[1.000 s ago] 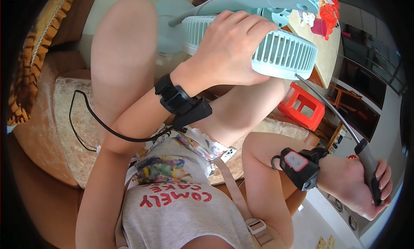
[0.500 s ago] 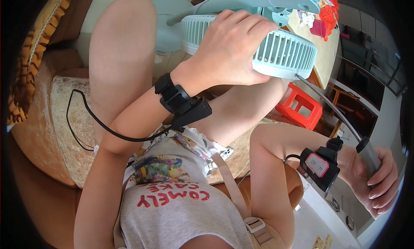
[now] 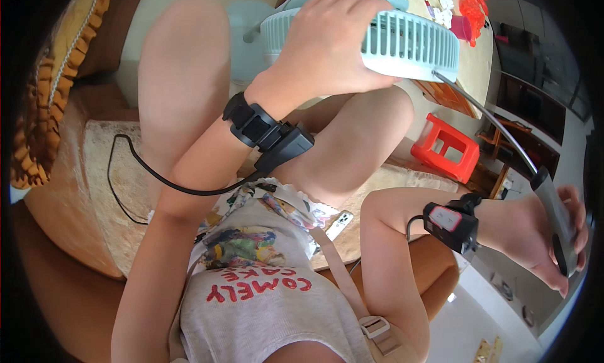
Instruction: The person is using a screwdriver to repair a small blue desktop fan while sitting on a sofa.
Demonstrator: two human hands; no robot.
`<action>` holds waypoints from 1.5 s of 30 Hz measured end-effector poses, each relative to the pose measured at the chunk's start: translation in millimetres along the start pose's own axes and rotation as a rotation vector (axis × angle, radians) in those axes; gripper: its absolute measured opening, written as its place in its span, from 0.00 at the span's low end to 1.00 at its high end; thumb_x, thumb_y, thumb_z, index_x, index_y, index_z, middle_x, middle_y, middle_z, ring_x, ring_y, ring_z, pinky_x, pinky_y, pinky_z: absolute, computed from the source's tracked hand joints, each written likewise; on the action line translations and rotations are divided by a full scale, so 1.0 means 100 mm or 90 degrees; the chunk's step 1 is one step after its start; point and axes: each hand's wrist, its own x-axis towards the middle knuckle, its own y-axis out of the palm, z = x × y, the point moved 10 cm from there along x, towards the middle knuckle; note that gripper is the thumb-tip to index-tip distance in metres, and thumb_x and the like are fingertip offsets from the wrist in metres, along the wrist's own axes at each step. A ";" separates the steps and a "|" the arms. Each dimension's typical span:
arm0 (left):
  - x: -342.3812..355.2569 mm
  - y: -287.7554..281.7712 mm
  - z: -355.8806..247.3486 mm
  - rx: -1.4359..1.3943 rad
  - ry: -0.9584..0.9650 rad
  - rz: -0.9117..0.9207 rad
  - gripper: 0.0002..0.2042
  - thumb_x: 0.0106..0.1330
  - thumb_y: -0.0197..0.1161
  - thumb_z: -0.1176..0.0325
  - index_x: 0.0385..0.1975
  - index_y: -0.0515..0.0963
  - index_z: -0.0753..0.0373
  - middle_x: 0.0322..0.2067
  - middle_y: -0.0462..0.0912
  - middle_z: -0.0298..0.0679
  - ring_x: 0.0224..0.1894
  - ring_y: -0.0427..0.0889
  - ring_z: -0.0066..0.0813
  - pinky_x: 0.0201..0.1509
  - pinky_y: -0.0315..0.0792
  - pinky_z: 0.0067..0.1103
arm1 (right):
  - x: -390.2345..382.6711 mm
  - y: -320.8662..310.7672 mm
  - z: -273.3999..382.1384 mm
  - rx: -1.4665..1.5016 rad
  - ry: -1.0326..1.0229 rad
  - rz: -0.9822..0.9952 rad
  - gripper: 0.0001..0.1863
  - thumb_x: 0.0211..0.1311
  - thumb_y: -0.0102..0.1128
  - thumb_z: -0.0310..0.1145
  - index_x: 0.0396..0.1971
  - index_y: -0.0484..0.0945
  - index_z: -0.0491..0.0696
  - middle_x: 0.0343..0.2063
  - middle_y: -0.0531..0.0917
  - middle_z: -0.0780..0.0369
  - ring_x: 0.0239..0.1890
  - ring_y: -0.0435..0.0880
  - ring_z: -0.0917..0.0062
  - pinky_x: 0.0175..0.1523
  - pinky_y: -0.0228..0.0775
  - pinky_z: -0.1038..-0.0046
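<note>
One fan [image 3: 412, 42] is gripped by the left hand [image 3: 330, 45], one screwdriver [image 3: 551, 202] by the right hand [image 3: 525, 234]. The fan may be scratched if the far tip [image 3: 438, 75] is tilted.

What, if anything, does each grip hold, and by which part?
The left grip holds the pale blue fan head by its slatted rim; the right grip holds the screwdriver by its handle.

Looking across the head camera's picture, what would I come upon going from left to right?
Frilled cloth, fan, stool, screwdriver handle.
</note>
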 end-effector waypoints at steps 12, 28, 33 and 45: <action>0.14 0.16 0.12 -0.045 -0.104 0.091 0.35 0.35 0.76 0.51 0.42 0.73 0.68 0.35 0.80 0.44 0.39 0.80 0.35 0.44 0.72 0.26 | -1.24 -1.53 0.14 0.150 0.082 -0.501 0.14 0.62 0.53 0.39 0.24 0.66 0.44 0.23 0.72 0.63 0.28 0.72 0.75 0.38 0.70 0.75; 0.17 0.25 0.08 -0.125 -0.281 0.119 0.32 0.41 0.75 0.69 0.47 0.68 0.74 0.38 0.78 0.43 0.40 0.77 0.25 0.44 0.71 0.19 | -2.83 -2.20 -1.35 0.535 0.311 -0.815 0.15 0.68 0.44 0.40 0.31 0.65 0.42 0.27 0.68 0.61 0.29 0.70 0.76 0.37 0.73 0.77; 0.17 0.27 0.09 -0.153 -0.299 0.106 0.31 0.41 0.75 0.70 0.47 0.68 0.73 0.39 0.77 0.42 0.40 0.76 0.24 0.45 0.70 0.19 | -2.94 -2.21 -1.35 0.460 0.338 -0.859 0.17 0.70 0.37 0.41 0.31 0.61 0.40 0.27 0.67 0.59 0.30 0.69 0.74 0.41 0.71 0.72; 0.16 0.27 0.10 -0.168 -0.305 0.117 0.32 0.44 0.74 0.68 0.49 0.66 0.75 0.41 0.76 0.44 0.43 0.74 0.26 0.48 0.68 0.20 | -2.89 -2.17 -1.35 0.383 0.380 -0.813 0.18 0.70 0.32 0.45 0.31 0.63 0.45 0.28 0.70 0.63 0.31 0.68 0.77 0.37 0.64 0.76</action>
